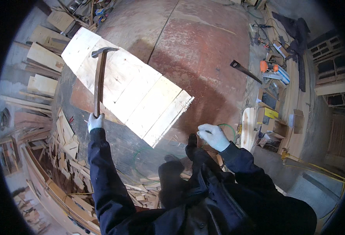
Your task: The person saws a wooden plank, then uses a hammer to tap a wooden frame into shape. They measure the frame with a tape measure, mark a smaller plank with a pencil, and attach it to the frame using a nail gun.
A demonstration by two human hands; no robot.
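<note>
My left hand [96,122], in a white glove, is wrapped round the lower end of a claw hammer's wooden handle. The claw hammer [99,78] points away from me, its dark metal head over a wide panel of pale boards [137,88]. That panel lies slantwise across the worktop, its nearer right end rough-edged. To the right, apart from the panel, my right hand [214,137] is also gloved in white, with its fingers curled closed. Whatever they may hold is too small or hidden to make out.
A handsaw [246,71] rests on the reddish worktop [203,47] at right. Beyond it are an orange nail gun [268,66], open cardboard boxes [276,127] and cables. Stacked boards [45,56] line the left side. Wood offcuts [69,137] pile up at lower left.
</note>
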